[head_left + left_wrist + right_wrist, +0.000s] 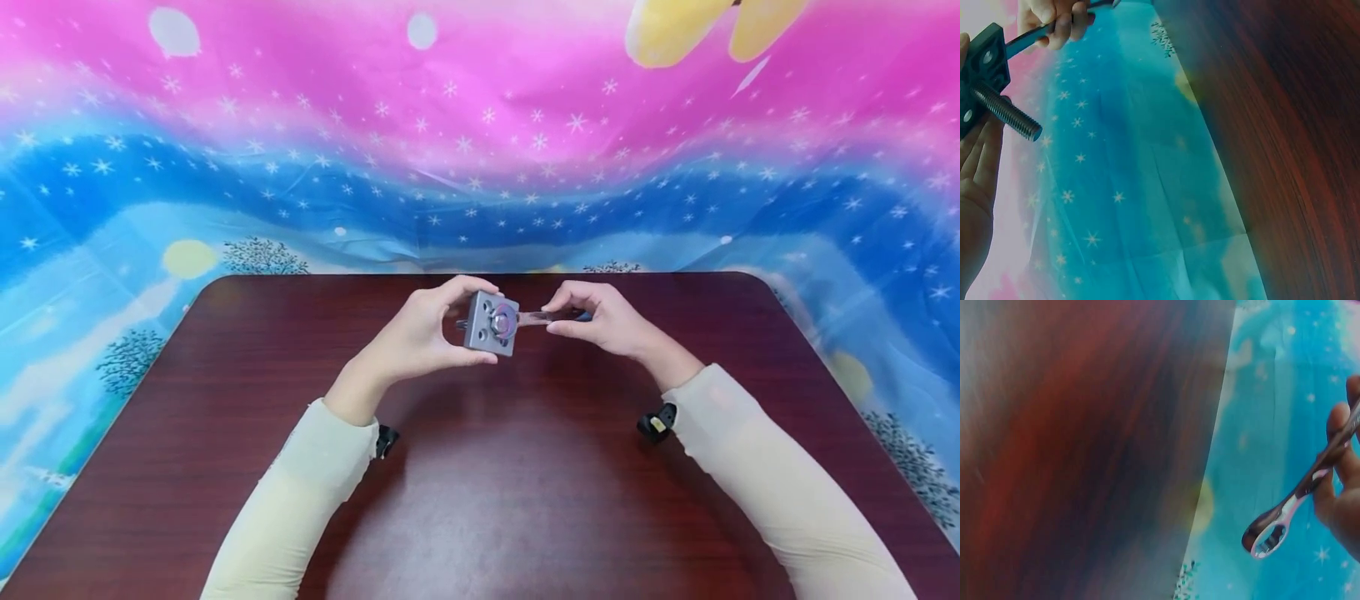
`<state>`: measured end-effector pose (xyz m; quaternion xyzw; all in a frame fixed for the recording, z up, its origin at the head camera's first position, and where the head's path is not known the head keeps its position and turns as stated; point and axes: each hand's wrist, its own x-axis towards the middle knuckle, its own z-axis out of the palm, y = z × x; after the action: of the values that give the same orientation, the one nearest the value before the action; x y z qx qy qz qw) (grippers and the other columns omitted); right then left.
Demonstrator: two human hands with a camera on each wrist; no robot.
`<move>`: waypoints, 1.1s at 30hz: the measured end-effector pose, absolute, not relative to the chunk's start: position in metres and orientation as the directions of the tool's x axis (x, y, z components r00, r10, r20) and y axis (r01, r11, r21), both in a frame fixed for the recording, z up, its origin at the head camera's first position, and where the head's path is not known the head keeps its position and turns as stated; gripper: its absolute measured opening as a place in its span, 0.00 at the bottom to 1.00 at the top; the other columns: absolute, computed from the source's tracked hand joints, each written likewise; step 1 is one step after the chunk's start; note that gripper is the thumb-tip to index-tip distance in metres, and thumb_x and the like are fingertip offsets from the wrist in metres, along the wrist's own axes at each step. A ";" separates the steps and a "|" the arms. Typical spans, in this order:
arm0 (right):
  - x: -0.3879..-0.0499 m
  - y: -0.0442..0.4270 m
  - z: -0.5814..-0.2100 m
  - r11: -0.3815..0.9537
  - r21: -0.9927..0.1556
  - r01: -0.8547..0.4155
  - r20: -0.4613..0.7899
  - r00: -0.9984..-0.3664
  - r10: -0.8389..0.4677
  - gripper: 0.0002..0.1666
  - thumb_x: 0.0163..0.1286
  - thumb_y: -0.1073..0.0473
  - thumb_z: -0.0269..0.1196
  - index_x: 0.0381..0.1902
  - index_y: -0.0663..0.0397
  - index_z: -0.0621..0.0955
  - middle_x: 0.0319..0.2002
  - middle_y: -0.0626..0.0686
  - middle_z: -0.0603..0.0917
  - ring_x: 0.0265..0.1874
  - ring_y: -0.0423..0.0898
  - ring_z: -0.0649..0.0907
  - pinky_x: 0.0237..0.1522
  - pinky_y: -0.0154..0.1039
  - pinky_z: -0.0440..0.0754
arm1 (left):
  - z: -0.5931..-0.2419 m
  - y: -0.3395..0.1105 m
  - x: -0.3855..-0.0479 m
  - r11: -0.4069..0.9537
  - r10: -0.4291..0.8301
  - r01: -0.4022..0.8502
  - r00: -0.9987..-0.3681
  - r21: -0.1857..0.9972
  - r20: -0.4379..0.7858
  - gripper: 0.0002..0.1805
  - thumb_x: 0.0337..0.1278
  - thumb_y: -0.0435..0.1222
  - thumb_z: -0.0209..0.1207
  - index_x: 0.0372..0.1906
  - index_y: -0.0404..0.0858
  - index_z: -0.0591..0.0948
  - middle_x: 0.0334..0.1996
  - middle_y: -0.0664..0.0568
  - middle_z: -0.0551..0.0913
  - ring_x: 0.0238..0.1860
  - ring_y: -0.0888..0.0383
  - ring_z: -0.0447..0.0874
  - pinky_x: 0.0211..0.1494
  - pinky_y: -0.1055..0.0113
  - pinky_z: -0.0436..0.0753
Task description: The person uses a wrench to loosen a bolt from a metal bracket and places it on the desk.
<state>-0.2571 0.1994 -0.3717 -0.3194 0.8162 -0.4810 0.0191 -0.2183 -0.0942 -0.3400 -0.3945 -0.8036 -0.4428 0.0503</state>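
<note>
My left hand (423,333) grips a square grey metal plate (477,335) by its edges, thumb on one side and fingers on the opposite one. Holes show around the plate's corners. A hex head or nut (501,323) sits at its middle, and a threaded bolt (1013,115) sticks out of the other face in the left wrist view. My right hand (611,321) pinches a metal wrench (534,317) along its shank. One wrench end reaches the hex part; how it fits there is unclear. The ring end (1270,540) is free in the right wrist view.
Both hands are raised over a dark red-brown wooden table (480,500). Behind it hangs a pink and blue cloth (480,192) printed with snowflakes. Each wrist carries a small black camera, such as the right one (657,422).
</note>
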 end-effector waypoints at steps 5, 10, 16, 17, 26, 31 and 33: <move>-0.269 0.208 -0.364 0.319 -0.793 -0.520 0.249 -0.754 -0.608 0.08 0.60 0.70 0.71 0.37 0.57 0.85 0.39 0.54 0.86 0.40 0.39 0.84 0.46 0.37 0.82 | -0.341 -0.090 -0.215 0.302 0.645 0.686 -0.659 0.662 0.388 0.41 0.36 0.37 0.81 0.61 0.42 0.74 0.46 0.52 0.85 0.45 0.62 0.84 0.52 0.65 0.87; -0.274 0.213 -0.362 0.304 -0.828 -0.471 0.208 -0.761 -0.614 0.09 0.59 0.70 0.72 0.36 0.55 0.86 0.38 0.50 0.86 0.39 0.41 0.84 0.43 0.37 0.83 | -0.340 -0.088 -0.213 0.293 0.658 0.687 -0.649 0.665 0.381 0.42 0.37 0.39 0.80 0.62 0.42 0.73 0.48 0.52 0.84 0.47 0.60 0.84 0.53 0.60 0.87; -0.270 0.221 -0.374 0.245 -0.896 -0.370 0.201 -0.830 -0.520 0.10 0.60 0.72 0.69 0.41 0.65 0.84 0.37 0.44 0.87 0.36 0.37 0.84 0.37 0.30 0.81 | -0.347 -0.090 -0.218 0.309 0.596 0.718 -0.657 0.623 0.462 0.41 0.37 0.37 0.80 0.61 0.40 0.74 0.46 0.50 0.85 0.43 0.58 0.84 0.49 0.57 0.88; -0.268 0.221 -0.376 0.229 -0.909 -0.348 0.199 -0.846 -0.495 0.11 0.61 0.72 0.68 0.42 0.65 0.83 0.37 0.43 0.87 0.36 0.37 0.84 0.38 0.29 0.82 | -0.350 -0.091 -0.219 0.324 0.577 0.726 -0.660 0.606 0.481 0.41 0.37 0.37 0.80 0.62 0.39 0.74 0.47 0.49 0.84 0.43 0.58 0.84 0.50 0.59 0.88; -0.227 0.191 -0.386 0.067 -0.980 -0.187 0.167 -0.958 -0.231 0.13 0.66 0.73 0.63 0.39 0.49 0.81 0.35 0.38 0.88 0.29 0.35 0.82 0.31 0.28 0.81 | -0.363 -0.089 -0.231 0.455 0.357 0.773 -0.614 0.442 0.704 0.41 0.40 0.37 0.79 0.63 0.35 0.73 0.54 0.45 0.83 0.47 0.54 0.85 0.50 0.61 0.87; -0.207 0.170 -0.387 0.023 -0.982 -0.189 0.183 -0.969 -0.163 0.12 0.67 0.74 0.62 0.42 0.53 0.79 0.32 0.39 0.87 0.26 0.36 0.81 0.31 0.28 0.81 | -0.363 -0.085 -0.234 0.475 0.276 0.760 -0.607 0.443 0.745 0.41 0.40 0.36 0.79 0.63 0.34 0.73 0.54 0.42 0.83 0.48 0.52 0.86 0.49 0.62 0.88; -0.202 0.163 -0.387 0.021 -0.981 -0.194 0.188 -0.970 -0.156 0.11 0.67 0.74 0.62 0.43 0.56 0.78 0.32 0.40 0.86 0.27 0.36 0.81 0.31 0.28 0.82 | -0.363 -0.084 -0.234 0.488 0.258 0.750 -0.612 0.446 0.748 0.41 0.40 0.36 0.79 0.63 0.34 0.72 0.53 0.42 0.83 0.48 0.51 0.86 0.49 0.62 0.88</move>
<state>-0.2020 0.1631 -0.3874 -0.1222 0.7144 -0.6889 -0.0139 -0.2341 -0.0837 -0.3627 -0.3130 -0.8051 -0.3973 0.3100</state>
